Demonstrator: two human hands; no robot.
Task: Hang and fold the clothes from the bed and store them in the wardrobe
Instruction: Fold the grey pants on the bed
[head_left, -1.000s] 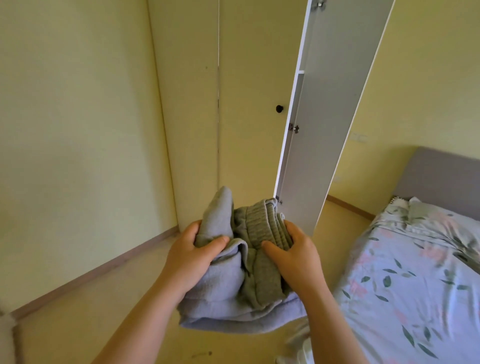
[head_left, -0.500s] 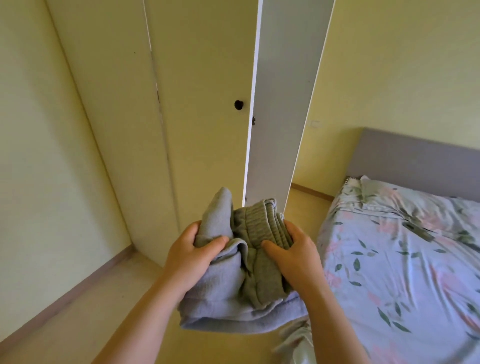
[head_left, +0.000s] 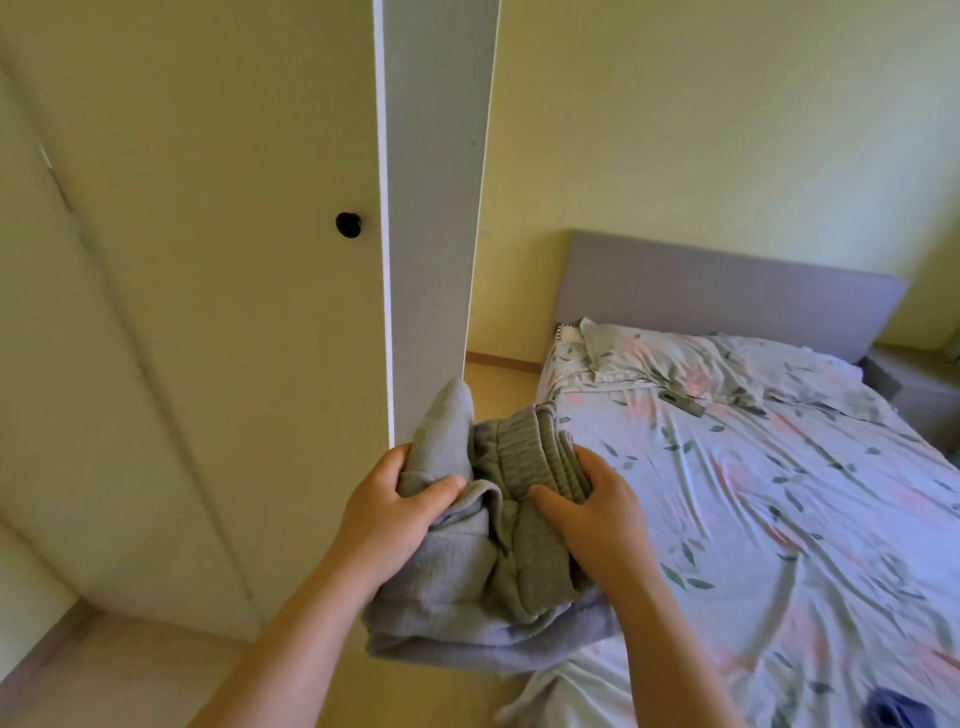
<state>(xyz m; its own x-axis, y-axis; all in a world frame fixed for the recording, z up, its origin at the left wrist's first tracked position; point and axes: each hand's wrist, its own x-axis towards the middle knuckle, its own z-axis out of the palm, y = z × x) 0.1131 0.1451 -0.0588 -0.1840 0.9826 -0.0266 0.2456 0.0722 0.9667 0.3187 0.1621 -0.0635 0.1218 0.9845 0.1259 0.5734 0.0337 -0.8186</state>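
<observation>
A person's two bare arms reach forward, holding a bundle of folded grey clothes (head_left: 467, 587) in the air between a wardrobe and a bed. The left hand (head_left: 395, 512) grips a pale grey fold that stands upright, thumb pressed across the top. The right hand (head_left: 592, 512) grips the darker grey piece by its ribbed waistband, fingers curled round the side. Just behind the bundle, an open wardrobe door (head_left: 436, 208) is seen almost edge-on. To its left is a closed cream door (head_left: 234, 260) with a round black knob (head_left: 348, 224). On the right is the bed (head_left: 779, 493), covered by a rumpled floral sheet, with a pillow (head_left: 649, 358) and a grey headboard (head_left: 727, 291). A small dark blue cloth (head_left: 893, 712) lies near the bed's lower right corner.
</observation>
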